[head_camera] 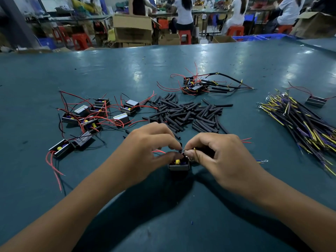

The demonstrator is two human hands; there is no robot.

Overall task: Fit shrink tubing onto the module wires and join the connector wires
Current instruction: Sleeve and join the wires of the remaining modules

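Observation:
A small black module (pixel 179 164) with a yellow part inside sits on the green table between my hands. My left hand (pixel 147 148) pinches a thin wire end just above the module, fingertips meeting those of the other hand. My right hand (pixel 218 153) pinches a connector wire with a yellow strand and holds a black piece under its fingers. Red wires (pixel 246 140) stick out past my right hand. A ring terminal (pixel 263 161) shows beside my right wrist. The joint itself is hidden by my fingertips.
A heap of black shrink tubing pieces (pixel 187 113) lies behind my hands. Several loose modules with red wires (pixel 91 117) lie at the left. Finished assemblies (pixel 198 84) sit farther back. A bundle of connector wires (pixel 300 122) lies at the right, with one module (pixel 315 101).

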